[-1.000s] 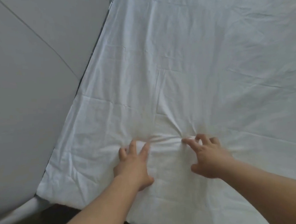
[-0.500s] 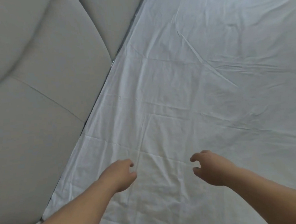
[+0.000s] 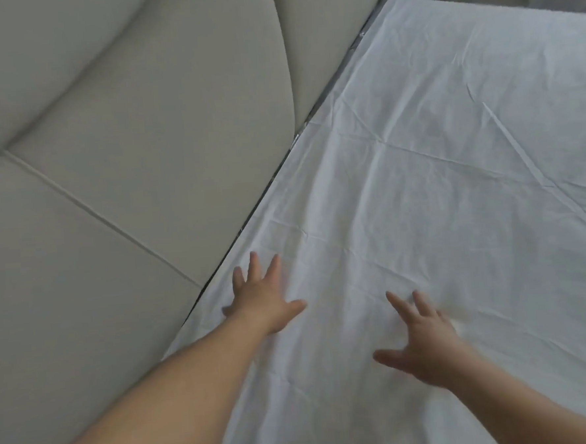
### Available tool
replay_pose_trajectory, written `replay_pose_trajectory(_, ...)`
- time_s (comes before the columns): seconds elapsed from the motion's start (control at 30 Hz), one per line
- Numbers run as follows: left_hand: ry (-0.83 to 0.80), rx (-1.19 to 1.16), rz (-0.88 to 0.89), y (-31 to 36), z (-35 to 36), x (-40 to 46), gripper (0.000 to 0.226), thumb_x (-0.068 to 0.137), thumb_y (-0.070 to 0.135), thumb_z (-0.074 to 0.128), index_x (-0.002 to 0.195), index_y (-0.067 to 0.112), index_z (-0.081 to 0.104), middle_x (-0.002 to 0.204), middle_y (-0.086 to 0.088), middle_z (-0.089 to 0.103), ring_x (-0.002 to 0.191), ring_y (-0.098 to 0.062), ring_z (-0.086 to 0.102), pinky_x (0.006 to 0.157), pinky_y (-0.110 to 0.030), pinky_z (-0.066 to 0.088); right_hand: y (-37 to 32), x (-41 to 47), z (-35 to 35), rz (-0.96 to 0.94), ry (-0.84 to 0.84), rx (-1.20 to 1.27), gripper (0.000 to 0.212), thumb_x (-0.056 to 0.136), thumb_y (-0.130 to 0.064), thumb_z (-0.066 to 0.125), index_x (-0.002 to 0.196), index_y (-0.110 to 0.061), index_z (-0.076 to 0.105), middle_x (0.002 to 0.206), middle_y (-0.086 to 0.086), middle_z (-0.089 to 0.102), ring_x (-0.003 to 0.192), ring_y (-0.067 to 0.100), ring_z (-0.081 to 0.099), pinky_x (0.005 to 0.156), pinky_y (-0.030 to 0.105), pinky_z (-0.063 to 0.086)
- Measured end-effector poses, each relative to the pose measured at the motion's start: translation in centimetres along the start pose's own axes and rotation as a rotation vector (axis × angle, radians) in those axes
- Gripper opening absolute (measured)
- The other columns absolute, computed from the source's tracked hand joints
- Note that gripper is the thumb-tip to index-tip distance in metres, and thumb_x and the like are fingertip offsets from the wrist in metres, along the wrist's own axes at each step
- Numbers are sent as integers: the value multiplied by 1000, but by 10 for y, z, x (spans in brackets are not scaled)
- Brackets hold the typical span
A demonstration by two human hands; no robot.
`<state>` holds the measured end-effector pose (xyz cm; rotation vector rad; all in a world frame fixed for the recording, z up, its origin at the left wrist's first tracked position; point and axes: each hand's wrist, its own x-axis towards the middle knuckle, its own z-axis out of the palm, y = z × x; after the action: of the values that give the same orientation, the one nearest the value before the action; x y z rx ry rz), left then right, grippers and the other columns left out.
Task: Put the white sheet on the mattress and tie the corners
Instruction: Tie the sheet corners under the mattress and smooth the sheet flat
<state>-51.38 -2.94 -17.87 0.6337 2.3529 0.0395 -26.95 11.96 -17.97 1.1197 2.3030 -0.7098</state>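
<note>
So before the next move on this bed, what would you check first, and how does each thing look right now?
1. White sheet spread over the mattress: ok, it covers all that shows.
2. Left hand free: ok, fingers spread flat over the sheet, gripping nothing.
3. Right hand free: ok, fingers spread, holding nothing.
4. Sheet smooth: not ok, creases and fold lines cross it.
5. Sheet edge along the grey padded headboard: cannot tell whether it is tucked; a dark gap runs beside it.
6. Corners tied: cannot tell, the far corner is too small to judge and the others are out of view.
</note>
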Motion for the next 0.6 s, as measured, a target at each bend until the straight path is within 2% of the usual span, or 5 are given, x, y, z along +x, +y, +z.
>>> replay_pose_trajectory(0.1,-32,98,-24,-18,5,49,135,62,90,66,155,47,-22,166,5,-34,153,-40,-27,113,-79,17,-7,40,40,41,-9,-83,118,62,-80,71,149,-60,-6,167,-9,-19,152,46,-6,111,70,33)
replay_pose_trajectory(0.2,-78,72,-64,-17,10,60,148,54,91,73,153,47,-28,159,12,-44,151,-39,-31,99,-90,20,-5,37,46,68,-46,-143,116,64,-79,72,148,-58,-5,168,-5,-18,150,48,-3,111,68,35)
replay_pose_trajectory(0.37,-150,60,-85,-9,-1,63,154,53,86,79,151,47,-33,157,9,-48,150,-40,-33,97,-90,24,-12,33,38,98,-68,-107,113,70,-73,73,149,-58,-7,164,-12,-27,152,44,-12,102,74,40)
replay_pose_trajectory(0.5,-118,93,-110,-8,2,67,153,54,83,81,153,47,-29,158,8,-46,150,-41,-32,96,-90,24,-17,38,34,94,-102,-110,113,72,-72,74,149,-58,-7,163,-11,-29,152,45,-14,101,76,39)
replay_pose_trajectory(0.6,-120,69,-124,-6,3,67,153,53,81,83,154,47,-26,158,9,-46,150,-41,-32,96,-91,23,-26,39,16,91,-186,-181,110,69,-74,74,150,-53,3,165,0,-16,149,51,3,104,71,39)
